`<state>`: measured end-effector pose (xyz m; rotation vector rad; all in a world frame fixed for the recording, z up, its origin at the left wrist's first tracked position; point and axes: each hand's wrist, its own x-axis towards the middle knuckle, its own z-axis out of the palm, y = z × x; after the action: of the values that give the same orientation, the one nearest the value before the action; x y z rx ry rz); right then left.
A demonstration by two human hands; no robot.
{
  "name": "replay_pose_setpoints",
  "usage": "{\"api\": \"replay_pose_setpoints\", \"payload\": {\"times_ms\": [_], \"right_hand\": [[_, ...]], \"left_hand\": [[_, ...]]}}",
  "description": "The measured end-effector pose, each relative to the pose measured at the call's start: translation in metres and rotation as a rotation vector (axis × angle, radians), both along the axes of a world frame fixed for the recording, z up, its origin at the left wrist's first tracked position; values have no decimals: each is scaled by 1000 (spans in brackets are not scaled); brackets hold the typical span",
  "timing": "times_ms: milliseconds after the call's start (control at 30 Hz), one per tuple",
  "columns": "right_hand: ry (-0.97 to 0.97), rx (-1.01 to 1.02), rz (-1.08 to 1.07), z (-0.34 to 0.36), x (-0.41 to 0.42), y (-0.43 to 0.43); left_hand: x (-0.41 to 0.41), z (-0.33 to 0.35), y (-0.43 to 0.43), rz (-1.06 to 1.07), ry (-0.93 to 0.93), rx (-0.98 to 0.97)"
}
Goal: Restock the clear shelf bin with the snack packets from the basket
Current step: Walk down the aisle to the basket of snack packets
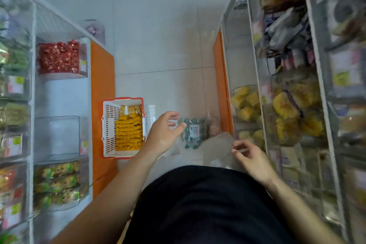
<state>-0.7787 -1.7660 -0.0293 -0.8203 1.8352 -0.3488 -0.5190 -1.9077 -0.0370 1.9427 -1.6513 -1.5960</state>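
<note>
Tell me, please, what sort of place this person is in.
Probably a snack shop aisle: clear bins of packaged snacks line both sides, and a basket of yellow packets sits on the tiled floor.

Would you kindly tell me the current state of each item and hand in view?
basket: on the floor, part-filled with yellow snack packets.
clear bin: on the left shelf, empty.
left hand: open, fingers spread, holding nothing.
right hand: pinches the edge of a clear plastic item.
bottle pack: lying on the floor, wrapped.
</note>
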Motion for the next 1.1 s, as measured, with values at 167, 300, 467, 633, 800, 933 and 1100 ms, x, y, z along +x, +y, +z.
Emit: {"api": "replay_pose_setpoints", "payload": {"times_ms": [167,300,467,633,800,933,1100], "right_hand": [[-9,-75,140,4,-29,-112],[-15,-133,283,25,-7,-193],[-6,-194,438,38,66,-277],[7,-190,615,39,164,-326],[20,-159,850,36,242,-355],[19,-123,1027,12,282,-380],[50,-100,1301,-73,322,-406]], "left_hand": [[-13,9,-36,134,-50,37],[10,33,-60,264,-60,44],[76,41,-87,448,-66,-24],[161,26,-100,559,-45,-33],[225,26,-97,745,12,-11],[246,26,-95,908,12,12],[261,-37,-99,980,-111,97]]}}
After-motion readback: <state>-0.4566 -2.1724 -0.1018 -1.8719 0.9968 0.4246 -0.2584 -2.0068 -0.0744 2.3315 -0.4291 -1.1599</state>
